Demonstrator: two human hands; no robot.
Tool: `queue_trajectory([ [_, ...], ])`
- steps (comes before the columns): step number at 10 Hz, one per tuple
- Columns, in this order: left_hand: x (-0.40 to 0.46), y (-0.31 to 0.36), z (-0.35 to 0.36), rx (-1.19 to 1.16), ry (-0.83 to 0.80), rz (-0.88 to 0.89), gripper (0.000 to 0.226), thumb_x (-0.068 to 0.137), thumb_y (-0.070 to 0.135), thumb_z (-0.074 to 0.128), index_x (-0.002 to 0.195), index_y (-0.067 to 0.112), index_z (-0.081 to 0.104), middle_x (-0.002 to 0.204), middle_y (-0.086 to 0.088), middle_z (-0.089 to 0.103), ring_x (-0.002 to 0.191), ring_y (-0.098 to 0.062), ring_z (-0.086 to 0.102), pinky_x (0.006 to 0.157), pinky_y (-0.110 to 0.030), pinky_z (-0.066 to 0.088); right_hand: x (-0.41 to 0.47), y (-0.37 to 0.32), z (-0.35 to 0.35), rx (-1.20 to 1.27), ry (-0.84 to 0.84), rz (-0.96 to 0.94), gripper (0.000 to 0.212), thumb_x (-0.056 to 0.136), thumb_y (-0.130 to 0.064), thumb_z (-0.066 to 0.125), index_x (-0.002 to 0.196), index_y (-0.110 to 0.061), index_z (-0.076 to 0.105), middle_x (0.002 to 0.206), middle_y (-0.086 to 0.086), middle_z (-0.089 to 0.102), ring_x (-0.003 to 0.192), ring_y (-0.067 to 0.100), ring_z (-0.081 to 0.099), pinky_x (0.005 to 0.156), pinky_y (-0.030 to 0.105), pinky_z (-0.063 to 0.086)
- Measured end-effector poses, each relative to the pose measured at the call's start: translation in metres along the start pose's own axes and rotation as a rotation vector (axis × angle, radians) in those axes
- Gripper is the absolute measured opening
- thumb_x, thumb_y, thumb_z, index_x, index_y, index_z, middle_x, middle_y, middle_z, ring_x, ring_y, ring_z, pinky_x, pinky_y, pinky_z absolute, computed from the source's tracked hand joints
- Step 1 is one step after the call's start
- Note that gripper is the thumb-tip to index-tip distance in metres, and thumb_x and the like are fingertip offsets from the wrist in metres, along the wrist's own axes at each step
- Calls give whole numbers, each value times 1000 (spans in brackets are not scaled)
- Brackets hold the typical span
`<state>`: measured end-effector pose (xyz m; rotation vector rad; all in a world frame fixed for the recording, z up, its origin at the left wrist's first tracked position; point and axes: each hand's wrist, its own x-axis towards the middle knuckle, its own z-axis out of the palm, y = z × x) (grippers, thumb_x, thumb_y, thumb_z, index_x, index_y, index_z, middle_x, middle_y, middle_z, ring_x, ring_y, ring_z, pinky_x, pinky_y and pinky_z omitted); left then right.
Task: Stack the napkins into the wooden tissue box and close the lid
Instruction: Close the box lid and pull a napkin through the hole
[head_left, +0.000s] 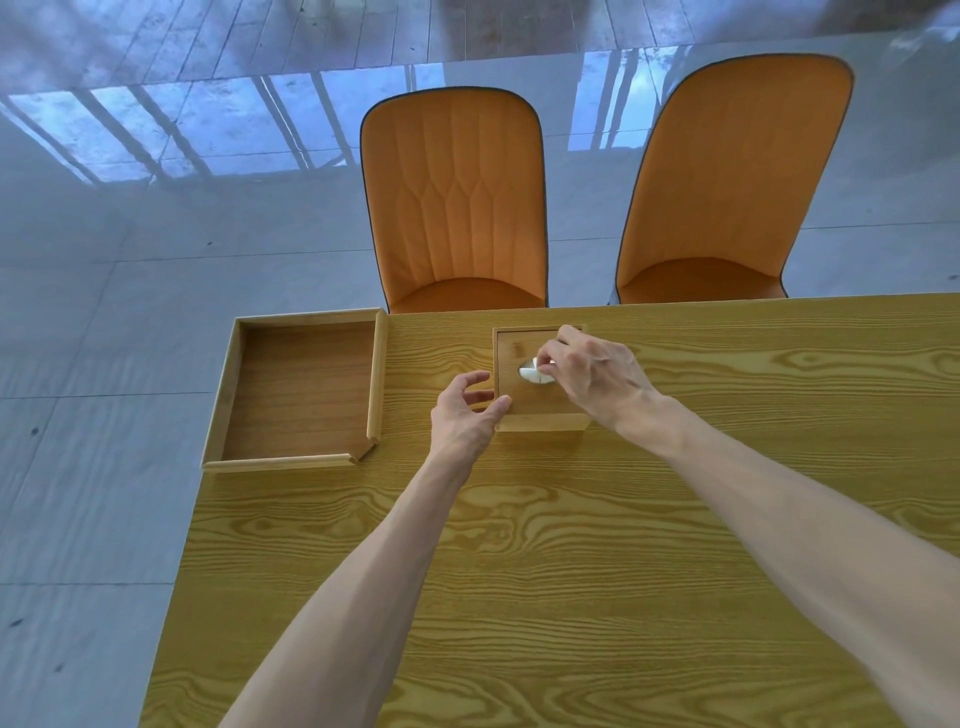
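Observation:
The wooden tissue box (524, 402) stands near the far edge of the table, its lid (514, 345) lying flat on top. White napkin (532, 373) shows through the lid's oval slot. My right hand (592, 371) reaches over the lid, and its fingertips pinch the white napkin at the slot. My left hand (465, 415) rests against the box's left front corner, thumb on the front edge, fingers along the left side.
A shallow wooden tray (228, 395) sits at the table's far left corner, overhanging the edge. Two orange chairs (457, 208) (727, 187) stand beyond the far edge. The wood-grain table (571, 571) stretches toward me under both forearms.

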<state>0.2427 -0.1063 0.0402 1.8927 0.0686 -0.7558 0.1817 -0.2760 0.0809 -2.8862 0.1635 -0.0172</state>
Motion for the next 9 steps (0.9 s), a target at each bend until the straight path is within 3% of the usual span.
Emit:
queue_trajectory([
  [2,1,-2,0,-6,-1,-16,46,86,18,79,129,24,62,108,3,70,99,-19,71,92,-46,60,-9,10,-4,45,87,44,16,96,-23,63,103,-12,72,93,1,64,70,21,65,56,26,43],
  [3,1,-2,0,-2,-8,-22,45,86,20,79,128,23,62,109,1,71,100,-19,71,92,-45,60,-12,12,-4,89,129,63,21,93,-28,66,108,-15,72,95,-1,65,72,18,66,56,25,45],
  [5,-3,-3,-2,45,-39,-37,42,90,30,75,128,23,61,110,2,71,106,-20,69,96,-45,56,-30,17,6,175,169,219,31,101,-36,50,120,-17,65,106,0,68,81,19,68,63,31,54],
  [7,-7,11,-10,355,-152,-32,50,97,45,60,139,20,53,129,-6,67,112,-24,65,101,-45,52,-38,15,6,120,-5,333,31,101,-37,46,121,-22,65,123,-1,64,101,21,67,82,35,56],
  [9,-8,39,-20,823,-226,56,49,97,50,53,139,25,53,135,-6,64,120,-27,61,102,-43,49,-31,7,-14,6,-219,331,32,101,-36,44,124,-22,62,121,2,62,104,24,63,84,39,54],
])
